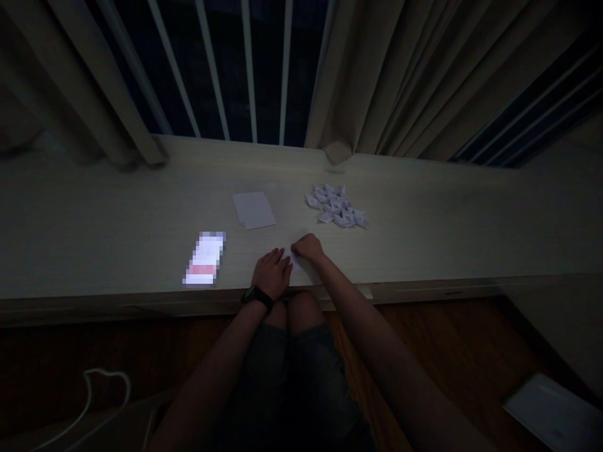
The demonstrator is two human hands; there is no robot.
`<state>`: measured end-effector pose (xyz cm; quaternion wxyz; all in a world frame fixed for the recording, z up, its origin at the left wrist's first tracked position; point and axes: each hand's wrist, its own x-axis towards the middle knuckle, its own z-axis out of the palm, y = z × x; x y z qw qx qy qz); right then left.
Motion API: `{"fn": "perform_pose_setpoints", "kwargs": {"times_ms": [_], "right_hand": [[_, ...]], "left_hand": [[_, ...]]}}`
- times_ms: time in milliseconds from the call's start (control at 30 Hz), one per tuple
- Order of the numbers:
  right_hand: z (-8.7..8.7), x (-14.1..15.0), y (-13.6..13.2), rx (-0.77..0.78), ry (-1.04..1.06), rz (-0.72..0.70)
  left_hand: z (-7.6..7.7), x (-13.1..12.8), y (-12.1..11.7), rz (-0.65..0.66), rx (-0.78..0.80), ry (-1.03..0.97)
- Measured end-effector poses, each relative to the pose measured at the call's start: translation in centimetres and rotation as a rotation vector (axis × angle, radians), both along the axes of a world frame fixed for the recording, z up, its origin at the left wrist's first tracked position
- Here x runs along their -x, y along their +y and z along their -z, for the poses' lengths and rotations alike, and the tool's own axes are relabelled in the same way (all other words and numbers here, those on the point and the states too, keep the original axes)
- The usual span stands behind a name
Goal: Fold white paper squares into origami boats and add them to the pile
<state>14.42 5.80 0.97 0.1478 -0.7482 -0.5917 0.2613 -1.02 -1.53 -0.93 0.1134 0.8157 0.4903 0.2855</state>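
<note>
One sill [424,232], two hands [272,274] [308,247] on paper [295,258]

The left forearm [214,367] slants up and inward to a left hand [272,274] turned palm down, its fingers reaching forward and slightly bent. The right forearm [372,329] comes in from the opposite side, more outstretched, ending in a right hand [308,247] with its fingers curled under, just beside the left fingertips.
</note>
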Motion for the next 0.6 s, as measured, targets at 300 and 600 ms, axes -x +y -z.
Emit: {"fn": "perform_pose_setpoints", "kwargs": {"times_ms": [300,600], "right_hand": [[-0.2,-1.0,-4.5,-0.040,0.028,-0.095],[-0.3,-1.6,-6.8,-0.044,0.041,-0.120]], "left_hand": [[0.2,-0.1,0.1,-0.010,-0.006,-0.004],[0.2,0.0,0.0,-0.003,-0.009,-0.020]]}}
